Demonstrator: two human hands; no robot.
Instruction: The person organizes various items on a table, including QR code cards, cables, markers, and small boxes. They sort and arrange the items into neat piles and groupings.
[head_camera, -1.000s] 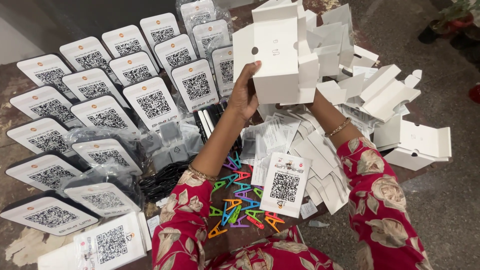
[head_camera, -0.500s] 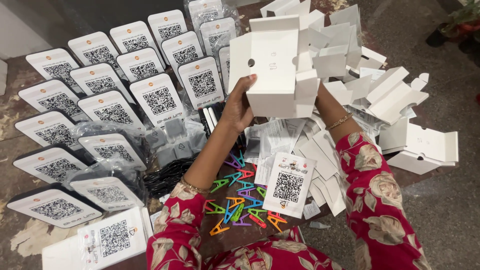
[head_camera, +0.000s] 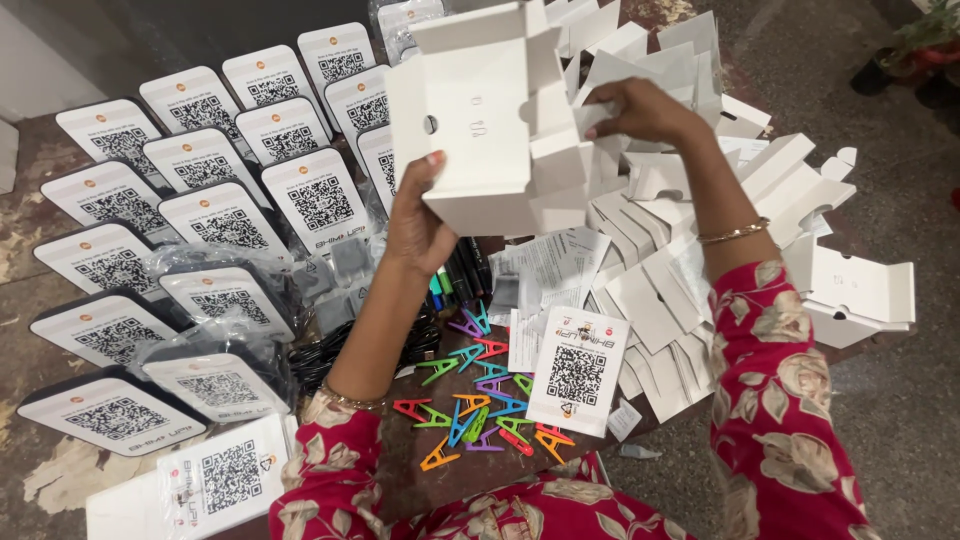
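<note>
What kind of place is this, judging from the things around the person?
Probably a small packing or assembly workspace. Rows of code display stands fill the table, folded white cartons are piled beside it, and both hands hold an open white box.

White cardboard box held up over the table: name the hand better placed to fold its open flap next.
Right hand, probably: its fingers already pinch the flap, while the left hand supports the white cardboard box from below.

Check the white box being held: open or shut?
Open: the white box has flaps spread, held by the left hand and right hand.
</note>
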